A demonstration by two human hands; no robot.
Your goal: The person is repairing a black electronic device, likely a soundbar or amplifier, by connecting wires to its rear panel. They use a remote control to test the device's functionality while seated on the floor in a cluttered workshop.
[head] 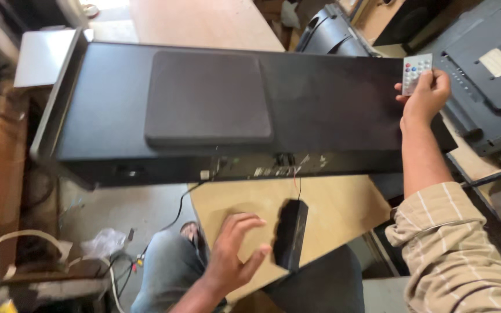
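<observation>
Right hand (426, 95) gripping remote (416, 73) at TV (227, 104) far edge. Left hand (233, 255) spread wide beside black box (290, 234) below TV. Another monitor (488, 69) beyond TV's right end.

Beside the right hand (425, 95), a matt black plastic television back (331, 104) is seen, and a grey plastic remote (416, 73) is gripped. Under the left hand (233, 252), smooth pale plywood (337, 208) is shown, with a matt black plastic box (290, 233) alongside.
</observation>
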